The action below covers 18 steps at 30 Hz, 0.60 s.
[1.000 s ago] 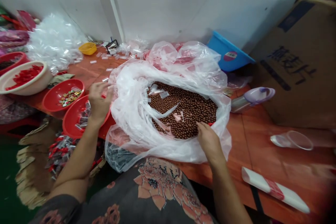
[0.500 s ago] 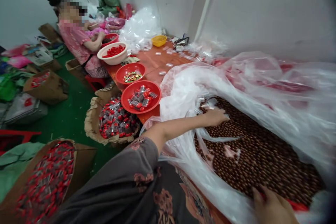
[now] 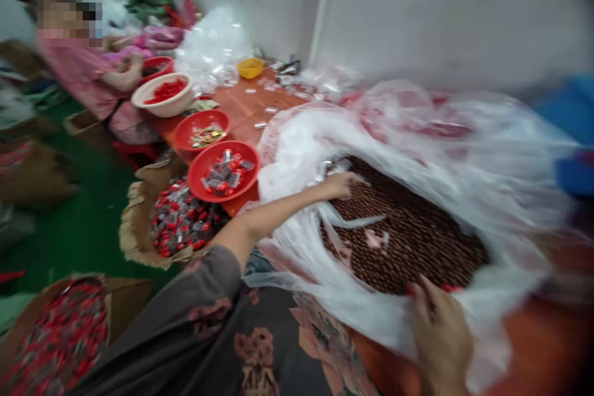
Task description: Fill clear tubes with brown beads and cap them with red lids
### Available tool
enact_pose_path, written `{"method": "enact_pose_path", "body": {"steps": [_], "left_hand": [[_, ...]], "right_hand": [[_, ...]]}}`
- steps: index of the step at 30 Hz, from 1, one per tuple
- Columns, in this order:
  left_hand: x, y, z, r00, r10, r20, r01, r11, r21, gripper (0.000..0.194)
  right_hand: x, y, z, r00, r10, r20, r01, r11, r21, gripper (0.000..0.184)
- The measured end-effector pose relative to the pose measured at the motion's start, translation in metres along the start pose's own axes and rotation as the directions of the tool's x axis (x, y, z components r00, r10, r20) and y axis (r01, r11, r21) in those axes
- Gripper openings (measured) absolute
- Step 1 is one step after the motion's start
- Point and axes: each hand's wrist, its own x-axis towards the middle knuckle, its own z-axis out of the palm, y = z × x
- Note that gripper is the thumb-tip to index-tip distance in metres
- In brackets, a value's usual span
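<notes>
My left hand (image 3: 341, 186) reaches over the far left part of a mass of small round brown pieces (image 3: 408, 229). Its fingers are closed, and a pale, see-through bit shows blurred at their tips. Around the brown pieces lies a crumpled clear plastic sheet (image 3: 297, 154). At the near edge of the pieces is my right hand (image 3: 439, 322), fingers curled together. A speck of red shows at its fingertips, but what it holds is hidden by blur. Clear plastic bits (image 3: 341, 165) lie just beyond my left hand.
Left of the sheet, a red bowl (image 3: 253, 182) holds clear packs with red ends. Beyond are another red bowl (image 3: 178, 136) and a white bowl (image 3: 162, 106). Below stands a filled carton (image 3: 132, 223). A co-worker (image 3: 88, 68) sits at the far left. A yellow basket (image 3: 250, 69) stands farther back.
The view has swung to the right, so everything appears farther left, and a blue thing shows at the right edge. My left hand stays over the brown pieces; more of my right hand shows.
</notes>
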Motion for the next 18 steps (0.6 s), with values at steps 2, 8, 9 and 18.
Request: {"method": "enact_pose_path", "body": {"steps": [2, 8, 9, 18], "left_hand": [[-0.001, 0.000, -0.005, 0.994, -0.090, -0.065, 0.092, 0.996, 0.020, 0.033], [0.019, -0.008, 0.005, 0.965, -0.260, -0.028, 0.260, 0.965, -0.018, 0.031], [0.023, -0.007, 0.010, 0.965, -0.262, -0.032, 0.261, 0.965, -0.014, 0.034], [0.051, 0.020, 0.059, 0.962, -0.228, 0.147, 0.252, 0.951, -0.178, 0.036]], "right_hand": [[-0.003, 0.001, 0.002, 1.000, -0.017, -0.016, 0.018, 0.999, 0.041, 0.052], [-0.014, 0.011, -0.004, 0.994, -0.002, 0.105, 0.011, 0.997, -0.082, 0.032], [-0.016, 0.010, -0.006, 0.993, -0.004, 0.119, 0.015, 0.995, -0.097, 0.030], [-0.016, 0.004, -0.005, 1.000, -0.018, 0.004, 0.017, 0.990, 0.143, 0.020]]}}
